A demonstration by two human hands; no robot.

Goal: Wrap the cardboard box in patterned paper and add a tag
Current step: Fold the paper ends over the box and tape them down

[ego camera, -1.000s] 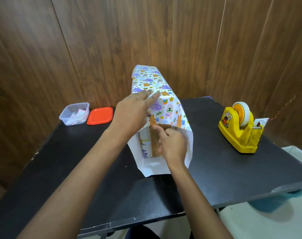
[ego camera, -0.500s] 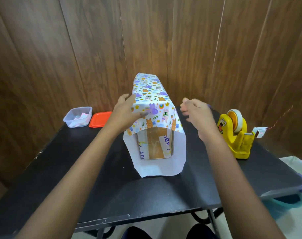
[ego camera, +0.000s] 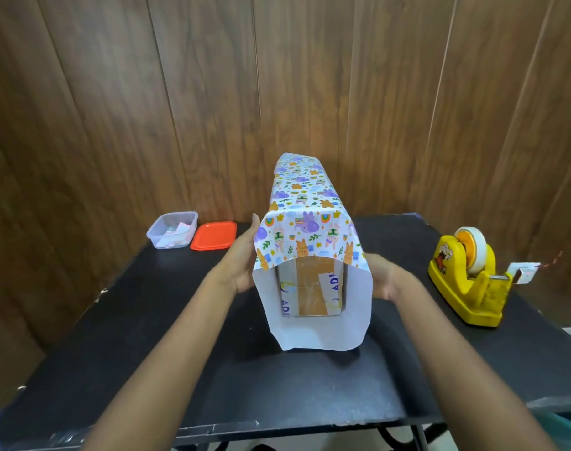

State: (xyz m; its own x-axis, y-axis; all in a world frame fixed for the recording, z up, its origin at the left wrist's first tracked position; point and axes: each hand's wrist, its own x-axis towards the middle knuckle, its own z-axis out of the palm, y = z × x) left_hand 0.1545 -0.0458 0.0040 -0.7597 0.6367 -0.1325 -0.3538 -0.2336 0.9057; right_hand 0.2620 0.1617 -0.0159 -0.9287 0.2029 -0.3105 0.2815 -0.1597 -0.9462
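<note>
Fingers of left hand [ego camera: 243, 265] and right hand [ego camera: 383, 278] flat and open against patterned paper [ego camera: 305, 222], cardboard box [ego camera: 312, 289] between them, near end unfolded; next, likely, folding those flaps inward, then tape from dispenser [ego camera: 466, 281] beyond the right.

I see a bright, soft light from above. The black surface [ego camera: 180, 336] shines a little. Wall boards bend near the edges. My right hand [ego camera: 383, 278] looks blurry.
</note>
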